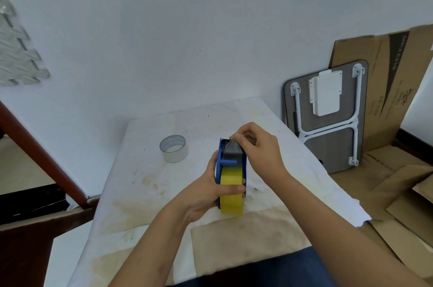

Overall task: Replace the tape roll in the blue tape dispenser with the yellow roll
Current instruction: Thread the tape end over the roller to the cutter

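Observation:
The blue tape dispenser (220,160) stands on the white cloth-covered table (164,193), with the yellow roll (231,195) seated in it. My left hand (206,189) grips the dispenser from the left, thumb across the yellow roll. My right hand (259,146) pinches the free end of the tape at the serrated cutter at the dispenser's far end. A strip of tape runs from the roll over the blue crossbar to those fingers. A clear, nearly spent tape roll (173,148) lies flat on the table to the left.
A folded small table (328,113) with white legs leans on the wall at the right. Flattened cardboard (386,90) stands behind it and covers the floor to the right. A red-brown beam (39,153) slants at the left.

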`<state>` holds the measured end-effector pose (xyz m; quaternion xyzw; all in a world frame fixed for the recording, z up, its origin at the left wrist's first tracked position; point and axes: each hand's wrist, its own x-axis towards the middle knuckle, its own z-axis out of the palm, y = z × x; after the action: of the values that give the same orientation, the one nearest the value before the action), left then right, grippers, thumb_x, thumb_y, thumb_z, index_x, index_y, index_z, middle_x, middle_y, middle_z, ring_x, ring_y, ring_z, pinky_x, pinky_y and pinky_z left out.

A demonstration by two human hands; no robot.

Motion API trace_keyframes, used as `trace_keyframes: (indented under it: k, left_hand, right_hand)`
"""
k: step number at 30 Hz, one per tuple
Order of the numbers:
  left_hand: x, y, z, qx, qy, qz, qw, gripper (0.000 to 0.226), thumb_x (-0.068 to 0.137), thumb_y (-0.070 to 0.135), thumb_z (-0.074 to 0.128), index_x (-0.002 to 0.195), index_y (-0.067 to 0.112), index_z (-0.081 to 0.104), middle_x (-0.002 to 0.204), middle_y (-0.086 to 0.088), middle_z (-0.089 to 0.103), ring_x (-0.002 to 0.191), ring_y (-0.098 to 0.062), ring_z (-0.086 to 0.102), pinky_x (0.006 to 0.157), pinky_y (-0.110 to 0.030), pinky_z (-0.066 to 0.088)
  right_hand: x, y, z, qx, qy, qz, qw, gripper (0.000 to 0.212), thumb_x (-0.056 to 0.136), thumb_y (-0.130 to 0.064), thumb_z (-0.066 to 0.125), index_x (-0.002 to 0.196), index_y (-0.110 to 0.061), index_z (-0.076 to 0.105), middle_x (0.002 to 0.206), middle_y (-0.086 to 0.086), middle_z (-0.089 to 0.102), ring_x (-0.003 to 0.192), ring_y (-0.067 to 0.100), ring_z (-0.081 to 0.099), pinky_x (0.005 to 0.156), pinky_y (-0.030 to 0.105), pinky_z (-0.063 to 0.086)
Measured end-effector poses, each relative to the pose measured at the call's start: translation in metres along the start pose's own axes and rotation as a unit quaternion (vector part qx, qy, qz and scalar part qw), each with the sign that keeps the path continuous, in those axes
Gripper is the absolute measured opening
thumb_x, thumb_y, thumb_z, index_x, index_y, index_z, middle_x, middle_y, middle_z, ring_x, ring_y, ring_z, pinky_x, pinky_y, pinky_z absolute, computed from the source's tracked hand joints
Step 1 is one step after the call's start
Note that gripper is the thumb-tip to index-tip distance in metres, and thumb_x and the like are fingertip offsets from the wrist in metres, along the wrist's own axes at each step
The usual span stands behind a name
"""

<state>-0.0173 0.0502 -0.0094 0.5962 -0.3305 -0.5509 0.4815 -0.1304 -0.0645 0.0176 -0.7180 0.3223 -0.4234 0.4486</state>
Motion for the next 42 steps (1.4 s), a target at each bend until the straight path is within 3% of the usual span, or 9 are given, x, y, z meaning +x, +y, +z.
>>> trace_keyframes:
  k: [3,6,15,18,23,30,33,37,42]
  left_hand:
    - [-0.002,0.004,0.0,0.01,-0.006,-0.006,1.0,0.093,0.078,0.0,0.081,0.145,0.042,0.034,0.111,-0.008,0.076,0.091,-0.023,0.076,0.077,-0.04,0.062]
    - [-0.001,0.005,-0.005,0.017,0.0,-0.018,1.0,0.099,0.077,0.001,0.083,0.147,0.045,0.028,0.118,-0.01,0.074,0.102,-0.027,0.074,0.084,-0.044,0.062]
    - [-0.002,0.011,-0.006,-0.004,0.003,-0.042,0.999,0.104,0.073,-0.001,0.084,0.145,0.043,0.023,0.121,-0.018,0.071,0.092,-0.034,0.076,0.086,-0.05,0.06]
    - [-0.001,0.011,-0.005,-0.02,0.001,-0.046,0.999,0.1,0.075,0.0,0.083,0.144,0.042,0.024,0.124,-0.02,0.069,0.094,-0.036,0.075,0.088,-0.052,0.059]
    - [0.004,0.01,-0.004,-0.01,0.023,-0.05,0.998,0.094,0.076,0.013,0.084,0.141,0.045,0.025,0.128,-0.018,0.063,0.113,-0.038,0.067,0.098,-0.057,0.053]
    - [0.005,0.011,-0.002,-0.004,-0.021,-0.053,0.998,0.103,0.076,0.002,0.083,0.148,0.048,0.025,0.132,-0.012,0.064,0.115,-0.034,0.068,0.096,-0.053,0.056]
    - [0.005,0.013,-0.002,-0.001,-0.025,-0.049,0.998,0.105,0.075,-0.003,0.082,0.147,0.048,0.025,0.132,-0.017,0.064,0.116,-0.037,0.067,0.093,-0.053,0.058]
    - [0.006,0.016,-0.002,-0.004,-0.023,-0.052,0.998,0.101,0.077,-0.004,0.08,0.146,0.046,0.027,0.132,-0.014,0.063,0.116,-0.036,0.066,0.094,-0.053,0.057]
    - [0.005,0.015,-0.004,-0.019,-0.029,-0.058,0.998,0.096,0.078,-0.005,0.079,0.146,0.044,0.032,0.13,-0.016,0.066,0.11,-0.035,0.071,0.089,-0.051,0.059]
  right_hand:
    - [0.004,-0.002,-0.001,-0.031,-0.01,0.007,0.999,0.006,0.089,-0.02,0.064,0.088,-0.015,0.067,0.088,-0.001,0.072,0.086,0.01,0.067,0.072,0.018,0.054]
    - [0.006,-0.006,-0.005,-0.053,-0.021,0.005,0.998,0.006,0.089,-0.02,0.064,0.086,-0.016,0.066,0.088,-0.002,0.071,0.082,0.006,0.064,0.066,0.012,0.049]
    - [0.006,-0.011,-0.005,-0.055,-0.009,0.024,0.998,0.008,0.09,-0.021,0.061,0.087,-0.015,0.065,0.088,0.003,0.072,0.086,0.016,0.067,0.073,0.03,0.057]
    - [0.007,-0.014,-0.007,-0.068,-0.007,0.022,0.997,0.008,0.091,-0.022,0.06,0.088,-0.016,0.064,0.086,0.002,0.071,0.083,0.015,0.066,0.07,0.029,0.055]
    - [0.01,-0.016,-0.01,-0.08,0.012,0.029,0.996,0.01,0.095,-0.024,0.056,0.092,-0.016,0.061,0.077,-0.001,0.066,0.068,0.008,0.058,0.051,0.01,0.039]
    - [0.015,-0.017,-0.014,-0.089,0.004,0.043,0.995,0.011,0.095,-0.024,0.056,0.092,-0.015,0.061,0.072,-0.005,0.065,0.065,0.008,0.057,0.054,0.019,0.04]
    - [0.019,-0.018,-0.016,-0.074,0.005,0.074,0.994,0.011,0.095,-0.024,0.056,0.095,-0.014,0.061,0.084,0.003,0.067,0.073,0.012,0.059,0.059,0.023,0.046]
    - [0.025,-0.017,-0.021,-0.009,-0.044,0.146,0.988,0.004,0.094,-0.02,0.056,0.097,-0.019,0.059,0.094,0.011,0.074,0.09,0.026,0.068,0.083,0.041,0.058]
    - [0.029,-0.027,-0.035,0.035,-0.164,0.175,0.97,0.023,0.096,-0.003,0.044,0.092,-0.009,0.065,0.089,0.01,0.074,0.081,0.017,0.068,0.074,0.026,0.056]
